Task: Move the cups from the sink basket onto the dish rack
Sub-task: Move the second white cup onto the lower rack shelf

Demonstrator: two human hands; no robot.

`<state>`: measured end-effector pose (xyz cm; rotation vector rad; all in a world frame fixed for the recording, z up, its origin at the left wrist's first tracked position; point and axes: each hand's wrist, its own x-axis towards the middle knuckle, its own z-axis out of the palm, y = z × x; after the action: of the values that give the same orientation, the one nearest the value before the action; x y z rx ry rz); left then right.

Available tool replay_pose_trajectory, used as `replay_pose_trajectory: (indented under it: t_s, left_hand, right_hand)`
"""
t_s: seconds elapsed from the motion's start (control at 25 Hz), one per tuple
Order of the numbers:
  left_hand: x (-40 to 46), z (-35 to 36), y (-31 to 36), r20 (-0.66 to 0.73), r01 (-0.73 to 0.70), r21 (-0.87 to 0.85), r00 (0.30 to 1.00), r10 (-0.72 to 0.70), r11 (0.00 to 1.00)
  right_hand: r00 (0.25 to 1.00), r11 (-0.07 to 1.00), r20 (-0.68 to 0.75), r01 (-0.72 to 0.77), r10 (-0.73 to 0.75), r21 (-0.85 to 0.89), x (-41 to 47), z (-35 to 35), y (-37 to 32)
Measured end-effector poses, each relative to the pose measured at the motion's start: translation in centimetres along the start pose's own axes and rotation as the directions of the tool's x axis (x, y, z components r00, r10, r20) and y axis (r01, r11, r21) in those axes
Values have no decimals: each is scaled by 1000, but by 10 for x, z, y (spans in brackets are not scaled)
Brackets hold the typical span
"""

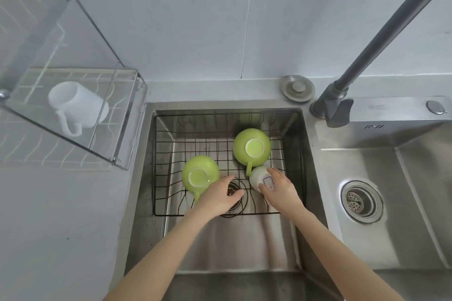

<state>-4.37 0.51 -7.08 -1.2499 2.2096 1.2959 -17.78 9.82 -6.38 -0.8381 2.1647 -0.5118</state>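
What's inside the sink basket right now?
Two upside-down green cups, left and back, plus a white cup gripped by the right hand. Their insides are hidden.

Both hands in the sink basket (291,134)
Right hand (281,190) grips a white cup (259,177); left hand (220,197) touches a green cup (199,173).

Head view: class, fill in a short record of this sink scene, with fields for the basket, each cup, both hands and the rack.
sink basket: black wire, sits in the left sink bowl
rear green cup: upside down in basket, untouched
front green cup: upside down in basket, left hand at its edge, grip unclear
small white cup: in basket, gripped by right hand
dish rack: left of the sink, holds one white mug lying on its side
cups still in basket: three
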Motion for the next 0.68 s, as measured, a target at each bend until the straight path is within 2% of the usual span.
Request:
replay_pose_trajectory:
  t_s: [0.12, 0.2, 0.32, 0.48, 0.68]
  left_hand:
    - [18, 20, 8, 53, 108, -270, 994, -98, 957]
    - [29, 30, 12, 69, 141, -363, 990, -125, 921]
    - [42, 42, 21, 86, 153, -438, 988, -128, 886]
    - [50, 52, 28, 65, 139, -513, 990, -122, 847]
    - [46, 56, 27, 12, 98, -497, 994, -106, 862]
  right_hand:
    - [999, 999, 35, -34, 33, 27, 15, 1, 12]
    - [996, 996, 49, -71, 68, 59, 24, 2, 19]
    - [991, 988, 78, -121, 113, 98, 35, 2, 26]
    - [991, 984, 92, -107, 94, 144, 37, 1, 32]
    - [990, 939, 51, -144, 135, 313, 30, -1, 33]
